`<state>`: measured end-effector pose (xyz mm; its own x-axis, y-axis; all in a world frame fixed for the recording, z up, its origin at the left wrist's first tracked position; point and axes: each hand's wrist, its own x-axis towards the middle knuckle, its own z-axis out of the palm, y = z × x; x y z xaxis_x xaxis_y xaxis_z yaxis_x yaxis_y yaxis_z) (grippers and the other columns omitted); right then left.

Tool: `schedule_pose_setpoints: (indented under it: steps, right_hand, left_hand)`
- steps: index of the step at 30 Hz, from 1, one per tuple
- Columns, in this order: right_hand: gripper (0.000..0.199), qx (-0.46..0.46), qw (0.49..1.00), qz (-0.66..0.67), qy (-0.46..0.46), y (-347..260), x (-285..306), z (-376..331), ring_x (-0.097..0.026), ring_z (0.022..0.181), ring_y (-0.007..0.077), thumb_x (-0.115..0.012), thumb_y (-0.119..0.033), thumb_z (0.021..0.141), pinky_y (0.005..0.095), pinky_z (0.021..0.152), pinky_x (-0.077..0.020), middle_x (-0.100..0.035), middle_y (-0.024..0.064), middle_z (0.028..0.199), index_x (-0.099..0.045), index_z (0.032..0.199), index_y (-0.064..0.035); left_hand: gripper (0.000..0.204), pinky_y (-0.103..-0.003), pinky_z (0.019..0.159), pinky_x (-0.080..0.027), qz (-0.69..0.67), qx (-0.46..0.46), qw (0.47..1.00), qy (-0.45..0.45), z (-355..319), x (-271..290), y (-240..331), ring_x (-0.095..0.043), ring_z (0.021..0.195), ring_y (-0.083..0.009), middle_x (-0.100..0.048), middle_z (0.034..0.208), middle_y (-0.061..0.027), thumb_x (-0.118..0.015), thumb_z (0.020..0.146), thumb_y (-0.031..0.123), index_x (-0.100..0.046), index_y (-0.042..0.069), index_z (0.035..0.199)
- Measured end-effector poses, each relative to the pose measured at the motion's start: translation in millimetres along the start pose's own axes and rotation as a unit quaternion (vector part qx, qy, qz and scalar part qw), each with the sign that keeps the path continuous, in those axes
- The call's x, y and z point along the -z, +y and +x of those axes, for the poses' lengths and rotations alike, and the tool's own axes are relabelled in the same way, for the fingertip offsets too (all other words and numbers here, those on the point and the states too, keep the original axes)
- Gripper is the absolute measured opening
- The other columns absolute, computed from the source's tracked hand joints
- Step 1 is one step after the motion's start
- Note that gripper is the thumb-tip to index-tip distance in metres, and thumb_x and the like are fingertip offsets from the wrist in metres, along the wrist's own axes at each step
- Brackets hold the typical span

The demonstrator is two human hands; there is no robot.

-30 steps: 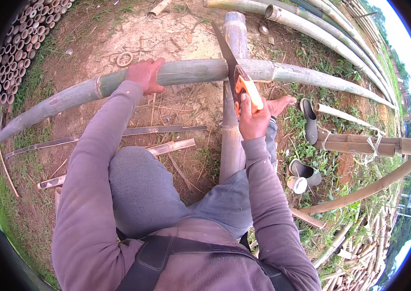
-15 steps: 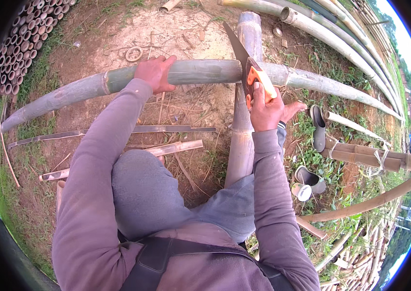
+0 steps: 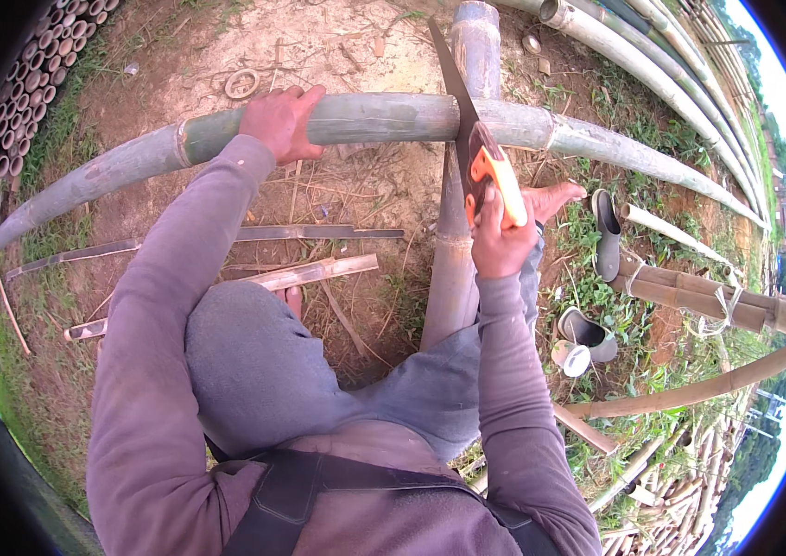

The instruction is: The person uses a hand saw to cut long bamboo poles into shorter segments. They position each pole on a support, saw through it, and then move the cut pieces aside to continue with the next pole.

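A thick green-grey bamboo pole lies from left to right in front of me, across a second bamboo pole that runs away from me. My left hand grips the upper pole from above, thumb on its near side, left of the crossing. Closed round the orange-and-dark handle of a handsaw is my right hand. The saw's blade crosses the upper pole close to where the poles meet, its tip pointing away from me. How deep the blade sits in the bamboo cannot be seen.
Bare feet rest beside the lower pole. Dark slip-on shoes and a white cup are at the right. Split bamboo strips lie near my knee. Cut bamboo is stacked far left; long poles lie far right.
My right hand has drawn the saw back toward me, and its handle is lower in view. The left hand keeps its hold on the pole. The whole view has shifted slightly.
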<state>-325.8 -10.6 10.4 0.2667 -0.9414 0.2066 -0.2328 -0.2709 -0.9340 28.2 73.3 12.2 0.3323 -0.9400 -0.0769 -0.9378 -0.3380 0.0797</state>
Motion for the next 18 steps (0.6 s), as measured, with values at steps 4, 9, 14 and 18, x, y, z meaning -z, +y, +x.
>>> schedule_pose_setpoints:
  steps: [4, 9, 14, 18]
  right_hand:
    - [0.022, 0.033, 0.998, 0.056, -0.009, 13, -23, 35, -0.059, 0.075, 0.0063, -0.075, -0.017, 0.102, 0.0269, 0.067, -0.0507, -0.069, 0.0039, 0.081, -0.067, 0.107, 0.0023]
    - [0.021, 0.043, 0.998, -0.04, 0.036, -1, 68, -138, -0.058, 0.055, 0.0056, -0.065, -0.021, 0.108, 0.0195, 0.049, -0.0473, -0.063, 0.0008, 0.071, -0.058, 0.11, -0.0008]
    - [0.024, 0.132, 0.991, 0.014, 0.012, -2, 70, -140, -0.058, 0.053, 0.0063, -0.064, -0.022, 0.108, 0.02, 0.049, -0.0472, -0.064, 0.0028, 0.07, -0.058, 0.111, 0.0006]
    - [0.016, 0.07, 0.996, 0.047, 0.003, 21, -15, 14, -0.055, 0.056, 0.0043, -0.07, -0.013, 0.106, 0.0224, 0.05, -0.0439, -0.064, -0.0007, 0.071, -0.063, 0.1, -0.0006]
  left_hand:
    - [0.084, -0.048, 0.097, -0.057, 0.001, 0.012, 1.0, -0.018, -3, 13, 4, -0.07, 0.114, -0.0319, -0.068, 0.12, -0.0097, -0.088, 0.072, 0.049, -0.052, 0.023, 0.143]
    - [0.088, -0.048, 0.098, -0.057, -0.01, 0.019, 0.999, -0.037, -3, 12, 4, -0.068, 0.116, -0.0341, -0.067, 0.126, -0.0102, -0.089, 0.071, 0.048, -0.051, 0.023, 0.147]
    - [0.089, -0.048, 0.097, -0.057, 0.014, 0.018, 1.0, -0.021, 0, 1, 2, -0.068, 0.116, -0.0341, -0.068, 0.125, -0.0093, -0.089, 0.071, 0.048, -0.05, 0.023, 0.147]
    - [0.085, -0.049, 0.098, -0.056, 0.002, 0.01, 1.0, -0.022, 1, 4, 1, -0.069, 0.114, -0.0333, -0.068, 0.119, -0.0101, -0.087, 0.073, 0.051, -0.051, 0.022, 0.145]
